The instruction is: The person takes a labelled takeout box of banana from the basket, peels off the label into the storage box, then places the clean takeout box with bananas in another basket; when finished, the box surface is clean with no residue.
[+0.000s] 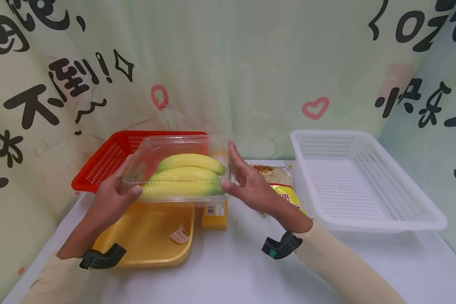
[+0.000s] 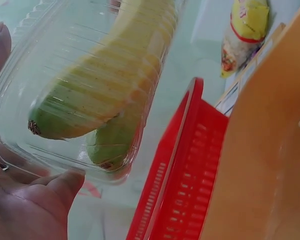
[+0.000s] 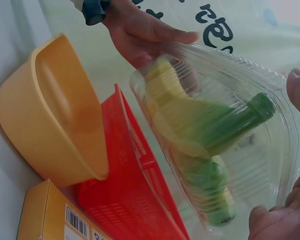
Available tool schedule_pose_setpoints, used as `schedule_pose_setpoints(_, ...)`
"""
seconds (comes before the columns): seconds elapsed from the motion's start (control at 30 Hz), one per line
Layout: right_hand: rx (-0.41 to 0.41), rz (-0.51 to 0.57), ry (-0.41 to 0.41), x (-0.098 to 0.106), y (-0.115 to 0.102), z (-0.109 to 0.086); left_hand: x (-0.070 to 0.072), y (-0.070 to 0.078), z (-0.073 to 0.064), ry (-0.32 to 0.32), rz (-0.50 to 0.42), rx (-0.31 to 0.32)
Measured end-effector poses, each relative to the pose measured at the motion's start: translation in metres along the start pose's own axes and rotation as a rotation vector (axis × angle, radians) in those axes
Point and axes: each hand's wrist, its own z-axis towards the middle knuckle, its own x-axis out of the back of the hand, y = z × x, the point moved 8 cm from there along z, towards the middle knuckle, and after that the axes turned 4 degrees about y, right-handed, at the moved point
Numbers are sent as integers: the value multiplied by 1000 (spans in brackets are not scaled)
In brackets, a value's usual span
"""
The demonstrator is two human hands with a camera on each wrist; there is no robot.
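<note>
Both hands hold up a clear plastic clamshell box (image 1: 144, 147) with several bananas (image 1: 188, 175) inside, in front of a red basket. My left hand (image 1: 115, 192) grips its left end, thumb on the near side. At the opposite end my right hand (image 1: 252, 185) holds it, with the thumb at the near corner. The left wrist view shows the left fingers (image 2: 65, 187) under the box's end and banana tips (image 2: 55, 120) through the plastic. In the right wrist view the green banana stems (image 3: 240, 120) point toward the right hand (image 3: 285, 210). The lid appears closed.
Behind the box stands the red basket (image 1: 99, 166). Below it are an orange-yellow tub (image 1: 148, 240) with a small packet (image 1: 179, 234) inside and a yellow box (image 1: 214, 221) with a barcode. A yellow food bag (image 1: 285, 192) and a white basket (image 1: 368, 219) stand at right.
</note>
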Motion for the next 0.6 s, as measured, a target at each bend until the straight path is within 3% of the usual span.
schedule_pose_setpoints(0.37,14,52,-42,-23,4,21,18,-15,13,-9,36,55)
schedule_pose_setpoints(0.6,59,27,-26,-33,6,37,28,-26,22,10,78,90)
